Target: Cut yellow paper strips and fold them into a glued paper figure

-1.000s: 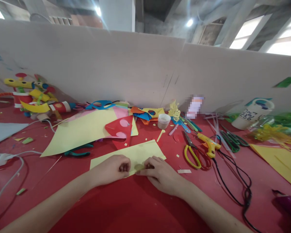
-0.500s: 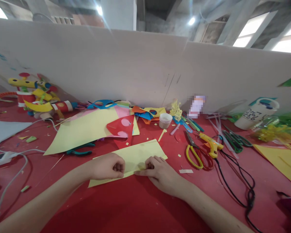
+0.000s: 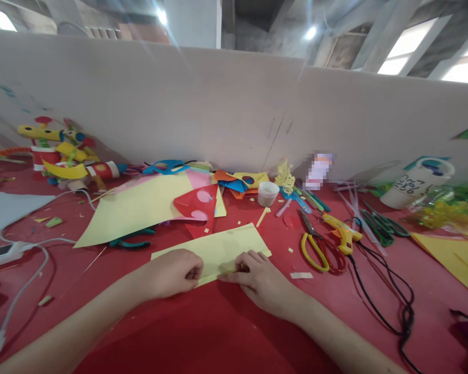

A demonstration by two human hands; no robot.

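Observation:
A pale yellow sheet of paper (image 3: pixel 226 249) lies on the red tabletop in front of me, with a narrow fold along its near edge. My left hand (image 3: pixel 175 272) is closed, fingers curled, pinching that edge left of the middle and covering the near left corner. On the right part of the same edge, my right hand (image 3: pixel 259 278) pinches the paper, its thumb lying along the fold and its fingers bent over. A short strip of bare fold shows between the two hands.
Scissors (image 3: pixel 315 249) and a yellow glue gun (image 3: pixel 345 234) with a black cord lie to the right. Behind the sheet are a small white tub (image 3: pixel 268 193), a red paper piece (image 3: pixel 197 205) and a larger yellow sheet (image 3: pixel 128 205). Teal-handled pliers (image 3: pixel 132 241) lie partly beneath it.
The near left corner of the sheet, which stuck out below my left hand, no longer shows. My left hand has shifted slightly down over the edge; my right hand stays nearly in place.

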